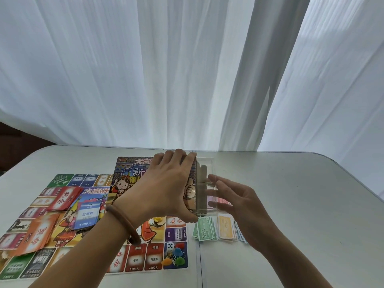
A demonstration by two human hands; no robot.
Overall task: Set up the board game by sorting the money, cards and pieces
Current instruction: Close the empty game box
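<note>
Bright diffuse daylight pours through the white curtain [145,69]; the far edge of the table [301,183] shines and bows with lens distortion.

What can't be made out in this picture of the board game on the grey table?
Head view: colourful game board, middle covered by the left hand.
Head view: printed cardboard box, front mostly behind that gripping hand.
Head view: pale blue paper notes, largely behind the right hand, value unreadable.
Head view: small coloured plastic pieces, too small to identify.

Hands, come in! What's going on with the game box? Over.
Left hand grips game box. Right hand open at clear tray. Money piles on table nearby. Nothing in the way.
</note>
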